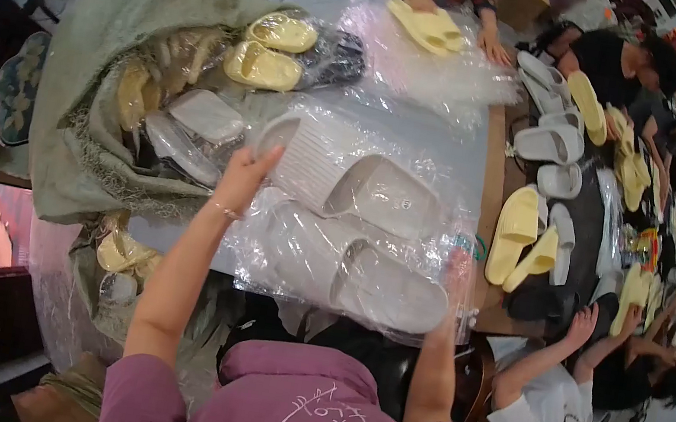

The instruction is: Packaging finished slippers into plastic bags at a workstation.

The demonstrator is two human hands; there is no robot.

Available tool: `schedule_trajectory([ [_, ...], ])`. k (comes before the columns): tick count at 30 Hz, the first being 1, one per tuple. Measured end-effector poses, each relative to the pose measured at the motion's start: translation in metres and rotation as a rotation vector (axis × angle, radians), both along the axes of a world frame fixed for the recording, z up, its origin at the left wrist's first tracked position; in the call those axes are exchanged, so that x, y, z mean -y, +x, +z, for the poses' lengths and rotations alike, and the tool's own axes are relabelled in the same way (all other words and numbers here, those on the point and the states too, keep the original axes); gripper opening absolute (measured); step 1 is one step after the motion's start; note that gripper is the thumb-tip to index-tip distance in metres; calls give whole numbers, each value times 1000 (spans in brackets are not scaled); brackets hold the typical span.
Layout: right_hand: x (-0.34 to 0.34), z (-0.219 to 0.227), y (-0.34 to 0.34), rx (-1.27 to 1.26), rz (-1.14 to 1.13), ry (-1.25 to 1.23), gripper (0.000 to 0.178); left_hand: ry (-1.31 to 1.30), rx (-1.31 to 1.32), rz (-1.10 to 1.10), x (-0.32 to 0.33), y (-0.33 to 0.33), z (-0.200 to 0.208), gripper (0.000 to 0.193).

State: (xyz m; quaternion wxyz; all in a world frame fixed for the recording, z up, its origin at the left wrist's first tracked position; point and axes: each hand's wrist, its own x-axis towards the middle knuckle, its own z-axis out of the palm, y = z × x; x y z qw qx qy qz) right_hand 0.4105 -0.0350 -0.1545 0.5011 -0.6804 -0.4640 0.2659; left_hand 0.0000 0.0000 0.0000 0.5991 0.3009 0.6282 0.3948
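In front of me lies a pair of light grey slippers, one above the other, with clear plastic bag film around them. My left hand is at the toe end of the upper slipper, fingers curled and thumb against its edge, closed on the film there. Near the heel end of the lower slipper, my right hand is upright at the right side of the bag. Shiny film and blur cover its fingers, so its grip cannot be made out.
A green woven sack with bagged slippers in its mouth stands at left. Bagged yellow slippers lie beyond the grey pair. Across the table, another person's hands hold a yellow slipper. Loose slippers and several people line the right side.
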Motion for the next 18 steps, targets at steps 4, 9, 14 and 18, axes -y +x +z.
schedule_trajectory([
  [4,51,19,44,-9,-79,-88,15,372,-881,-165,39,12,-133,60],
  [9,24,-34,-42,450,523,-298,18,450,-879,-304,82,55,-211,60],
  [14,-6,7,-66,-461,857,-646,21,403,-1040,-365,102,37,-226,62],
  [18,-31,-2,-95,362,1045,-324,38,420,-1017,-397,98,43,-228,61],
])
